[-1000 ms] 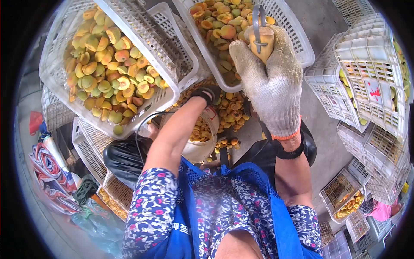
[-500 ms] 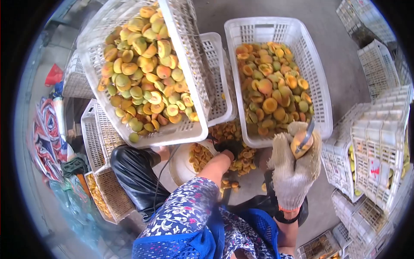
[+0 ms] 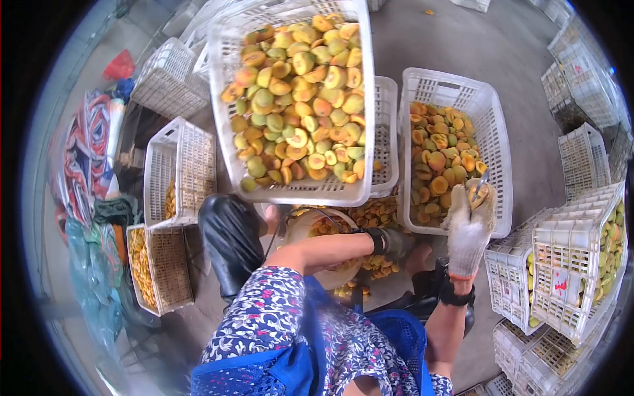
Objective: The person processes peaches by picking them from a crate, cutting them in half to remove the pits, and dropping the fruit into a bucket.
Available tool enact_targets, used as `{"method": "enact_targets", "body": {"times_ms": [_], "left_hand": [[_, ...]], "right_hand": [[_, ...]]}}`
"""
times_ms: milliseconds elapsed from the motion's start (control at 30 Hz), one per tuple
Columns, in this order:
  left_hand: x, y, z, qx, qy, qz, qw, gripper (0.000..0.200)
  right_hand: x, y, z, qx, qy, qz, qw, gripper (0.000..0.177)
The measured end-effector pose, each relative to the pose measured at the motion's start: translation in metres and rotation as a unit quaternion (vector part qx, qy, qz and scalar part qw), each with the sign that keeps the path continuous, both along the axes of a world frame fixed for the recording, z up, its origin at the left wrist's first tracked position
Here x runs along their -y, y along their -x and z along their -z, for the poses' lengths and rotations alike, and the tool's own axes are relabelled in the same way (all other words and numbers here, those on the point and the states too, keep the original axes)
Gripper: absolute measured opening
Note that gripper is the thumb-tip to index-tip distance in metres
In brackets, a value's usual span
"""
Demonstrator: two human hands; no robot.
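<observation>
My right hand (image 3: pixel 470 221), in a pale knitted glove, is closed around a small bladed tool (image 3: pixel 481 185) with an orange-brown rounded piece at its base; I cannot tell whether that is a handle or fruit. It is over the near right corner of a white crate (image 3: pixel 502 165) of halved orange-yellow fruit (image 3: pixel 439 162). My left hand (image 3: pixel 397 243), in a greyish glove, is low between the knees, right of a round pale tub (image 3: pixel 300 228) and above loose fruit pieces (image 3: pixel 380 264). Its fingers are blurred and what they touch is unclear.
A large raised crate (image 3: pixel 290 193) of halved fruit stands ahead, with another crate (image 3: pixel 386 132) partly behind it. Crates stand at left (image 3: pixel 173 270) and are stacked at right (image 3: pixel 568 264). Plastic sheeting (image 3: pixel 89 264) lies far left. A black-covered knee (image 3: pixel 228 231) is near the tub.
The whole view has shifted, so the crates appear further right. My left hand has moved rightward from beside the tub to over the loose pieces. My right hand still holds the tool.
</observation>
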State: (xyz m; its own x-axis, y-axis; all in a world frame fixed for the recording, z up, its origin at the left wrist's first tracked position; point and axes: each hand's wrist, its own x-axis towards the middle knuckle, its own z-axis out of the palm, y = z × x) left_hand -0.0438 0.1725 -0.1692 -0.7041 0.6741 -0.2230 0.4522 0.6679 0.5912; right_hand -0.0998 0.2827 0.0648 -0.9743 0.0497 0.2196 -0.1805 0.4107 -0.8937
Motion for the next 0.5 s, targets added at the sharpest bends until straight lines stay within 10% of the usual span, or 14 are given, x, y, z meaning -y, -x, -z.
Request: {"method": "enact_targets", "body": {"times_ms": [200, 367, 467, 500], "left_hand": [[0.031, 0.025, -0.151, 0.319, -0.160, -0.014, 0.934, 0.035], [0.090, 0.067, -0.170, -0.173, -0.294, -0.320, 0.884, 0.053], [0.183, 0.067, -0.239, -0.171, -0.081, -0.445, 0.875, 0.041], [0.227, 0.071, -0.223, -0.352, -0.022, -0.410, 0.841, 0.036]], "right_hand": [[0.001, 0.011, 0.007, -0.077, -0.009, 0.044, 0.996, 0.019], [0.007, 0.028, 0.013, -0.102, 0.121, 0.065, 0.985, 0.018], [0.031, 0.019, -0.001, -0.025, 0.179, 0.057, 0.982, 0.020], [0.036, 0.019, 0.001, -0.020, 0.133, 0.062, 0.989, 0.020]]}}
